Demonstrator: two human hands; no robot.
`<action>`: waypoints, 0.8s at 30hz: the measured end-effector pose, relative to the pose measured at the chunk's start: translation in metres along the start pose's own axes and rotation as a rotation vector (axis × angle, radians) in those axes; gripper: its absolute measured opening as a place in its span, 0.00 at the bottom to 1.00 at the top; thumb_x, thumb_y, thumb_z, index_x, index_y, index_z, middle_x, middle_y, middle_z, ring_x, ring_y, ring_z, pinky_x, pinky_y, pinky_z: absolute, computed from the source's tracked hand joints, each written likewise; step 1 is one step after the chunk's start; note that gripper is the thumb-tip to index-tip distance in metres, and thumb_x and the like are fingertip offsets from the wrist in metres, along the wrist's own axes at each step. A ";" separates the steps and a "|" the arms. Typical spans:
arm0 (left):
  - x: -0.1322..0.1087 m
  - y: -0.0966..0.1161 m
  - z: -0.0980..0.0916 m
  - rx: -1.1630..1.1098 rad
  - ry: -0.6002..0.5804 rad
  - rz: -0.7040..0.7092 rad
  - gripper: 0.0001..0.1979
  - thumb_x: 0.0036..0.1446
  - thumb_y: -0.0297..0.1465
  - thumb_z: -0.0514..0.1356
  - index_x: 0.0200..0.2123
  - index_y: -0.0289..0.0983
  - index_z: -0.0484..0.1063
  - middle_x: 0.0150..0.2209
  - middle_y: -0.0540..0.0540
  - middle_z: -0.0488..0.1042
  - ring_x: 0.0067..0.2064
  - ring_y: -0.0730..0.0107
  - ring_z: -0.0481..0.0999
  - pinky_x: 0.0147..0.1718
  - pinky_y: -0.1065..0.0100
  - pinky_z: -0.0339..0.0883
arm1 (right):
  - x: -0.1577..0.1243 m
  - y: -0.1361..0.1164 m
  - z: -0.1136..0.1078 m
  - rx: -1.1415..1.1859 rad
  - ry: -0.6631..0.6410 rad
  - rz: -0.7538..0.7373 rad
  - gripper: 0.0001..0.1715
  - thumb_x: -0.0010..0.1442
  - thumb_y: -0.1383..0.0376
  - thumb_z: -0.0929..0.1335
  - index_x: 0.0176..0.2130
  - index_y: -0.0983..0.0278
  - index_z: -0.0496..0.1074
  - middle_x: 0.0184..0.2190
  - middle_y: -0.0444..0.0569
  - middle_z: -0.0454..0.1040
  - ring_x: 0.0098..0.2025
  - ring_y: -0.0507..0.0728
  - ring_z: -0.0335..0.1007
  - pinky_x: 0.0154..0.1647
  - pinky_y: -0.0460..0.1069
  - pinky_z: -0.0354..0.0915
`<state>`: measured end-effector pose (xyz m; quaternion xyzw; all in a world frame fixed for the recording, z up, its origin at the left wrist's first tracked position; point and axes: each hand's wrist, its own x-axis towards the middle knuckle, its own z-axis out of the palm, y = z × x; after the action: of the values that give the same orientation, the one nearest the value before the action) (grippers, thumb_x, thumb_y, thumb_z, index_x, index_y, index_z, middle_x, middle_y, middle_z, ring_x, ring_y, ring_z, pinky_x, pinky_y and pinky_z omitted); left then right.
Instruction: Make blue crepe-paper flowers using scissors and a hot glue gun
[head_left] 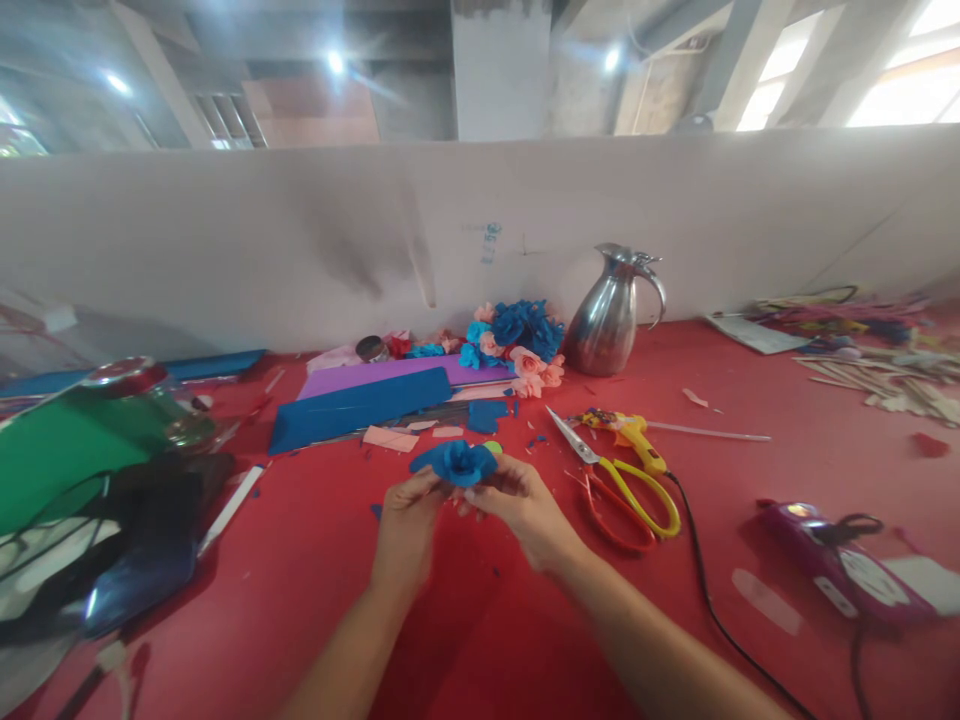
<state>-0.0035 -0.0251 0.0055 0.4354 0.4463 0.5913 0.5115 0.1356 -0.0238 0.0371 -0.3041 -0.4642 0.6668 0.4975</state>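
Note:
A blue paper flower (pixel 459 463) is held up in front of me between both hands, above the red tabletop (pixel 480 620). My left hand (pixel 411 508) pinches it from the left, where a blue petal sticks out past the fingers. From the right, my right hand (pixel 525 500) grips the flower's lower side with thumb and fingers closed. A small yellow-green round piece (pixel 493 447) shows just behind the right fingers. Beyond the hands lie blue scraps (pixel 487 416) and pink paper strips (pixel 391 438).
Right of my hands lie scissors (pixel 622 490) and a yellow glue gun (pixel 637 440) with a trailing cord. Behind stand a metal jug (pixel 609 315) and a bunch of paper flowers (pixel 525 340). Blue sheets (pixel 360 408) lie left, near a jar (pixel 142 395). A purple device (pixel 840 565) sits right.

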 end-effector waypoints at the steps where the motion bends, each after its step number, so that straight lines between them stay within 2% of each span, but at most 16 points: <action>1: 0.000 0.000 0.000 0.004 0.000 0.003 0.04 0.46 0.33 0.65 0.24 0.41 0.80 0.26 0.48 0.76 0.35 0.62 0.73 0.39 0.64 0.66 | 0.000 0.000 -0.001 -0.010 0.005 -0.003 0.08 0.45 0.61 0.72 0.28 0.62 0.72 0.25 0.43 0.73 0.26 0.52 0.66 0.31 0.47 0.61; 5: 0.000 0.003 0.001 -0.002 -0.022 0.014 0.04 0.45 0.33 0.66 0.26 0.40 0.81 0.30 0.48 0.77 0.37 0.65 0.71 0.42 0.65 0.65 | 0.002 0.004 -0.004 -0.064 0.021 -0.066 0.07 0.45 0.64 0.72 0.25 0.61 0.69 0.25 0.42 0.70 0.29 0.52 0.65 0.35 0.47 0.62; 9: -0.002 0.007 0.004 0.015 0.013 0.003 0.06 0.45 0.34 0.67 0.29 0.40 0.81 0.28 0.49 0.76 0.36 0.67 0.71 0.41 0.67 0.64 | 0.003 0.007 -0.004 -0.080 0.080 -0.166 0.08 0.46 0.65 0.72 0.29 0.60 0.69 0.28 0.42 0.71 0.31 0.52 0.66 0.35 0.47 0.62; 13: -0.003 0.009 0.007 0.079 0.052 -0.038 0.07 0.44 0.34 0.68 0.30 0.40 0.82 0.26 0.50 0.76 0.33 0.69 0.70 0.38 0.69 0.63 | 0.005 0.008 -0.004 -0.083 0.106 -0.087 0.09 0.47 0.61 0.73 0.30 0.61 0.71 0.29 0.44 0.73 0.32 0.54 0.69 0.37 0.49 0.64; 16: -0.003 0.009 0.008 0.143 0.089 -0.043 0.07 0.45 0.34 0.67 0.30 0.39 0.82 0.24 0.50 0.74 0.30 0.70 0.68 0.34 0.70 0.61 | 0.006 0.008 -0.005 -0.093 0.140 -0.026 0.11 0.45 0.59 0.74 0.28 0.61 0.72 0.26 0.44 0.74 0.29 0.54 0.69 0.34 0.48 0.64; 24: -0.003 0.008 0.009 0.150 0.113 -0.069 0.12 0.41 0.37 0.69 0.29 0.37 0.83 0.24 0.47 0.77 0.29 0.68 0.70 0.35 0.68 0.63 | 0.007 0.012 -0.003 -0.041 0.211 -0.031 0.11 0.44 0.60 0.74 0.26 0.63 0.73 0.22 0.43 0.73 0.26 0.52 0.67 0.31 0.47 0.63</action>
<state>0.0041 -0.0284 0.0155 0.4227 0.5324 0.5618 0.4715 0.1318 -0.0172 0.0256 -0.3754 -0.4276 0.6137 0.5473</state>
